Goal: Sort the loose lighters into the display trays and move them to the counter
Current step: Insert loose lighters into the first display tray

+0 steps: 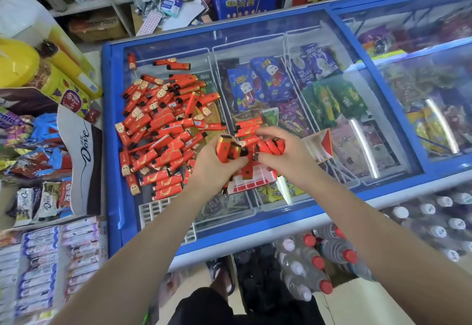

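Both hands work over the tray (pixel 251 184), which lies just under and a little nearer the person than the fingers, its empty slots facing up. The left hand (pixel 217 165) grips a few lighters (pixel 226 149) standing nearly on end, while the right hand (pixel 283 157) holds a row of lighters (pixel 274 145) side by side, long axes pointing away; so the drop is straight down. The loose pile (pixel 163 130) sprawls just left of the left fingers on the freezer lid (pixel 332 51), with a second tray (pixel 153 209) nearer the person, nothing between.
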